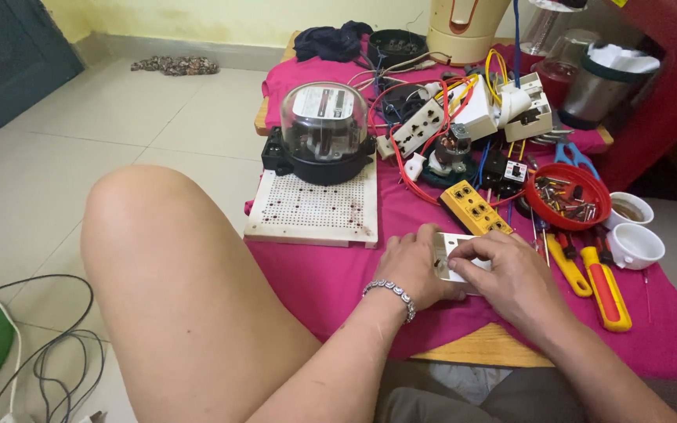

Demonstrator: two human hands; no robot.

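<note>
- Both hands close on a white switch plate (454, 254) lying flat on the pink cloth (331, 274) near the table's front edge; the left hand (415, 270) grips its left end with fingers curled over the top, and the right hand (511, 274) covers its right side, thumb and fingertips pressed onto the face
- A beaded bracelet (392, 294) circles the left wrist
- Just behind the plate, touching or nearly so, lies a yellow socket strip (473, 208), set at a slant
- To the right of the right hand lie two screwdrivers with yellow and red handles (601, 286), side by side on the cloth
- Behind those stands a red bowl (570, 196) of small parts, and beside it two white cups (632, 231)
- Farther back, a tangle of red, yellow and blue wires (432, 102) runs among white sockets (421, 129) and switches
- To the left, well apart from the hands, a glass-domed electric meter (323, 133) sits on a white perforated board (315, 211)
- The person's bare knee (150, 235) rises at the left of the table
</note>
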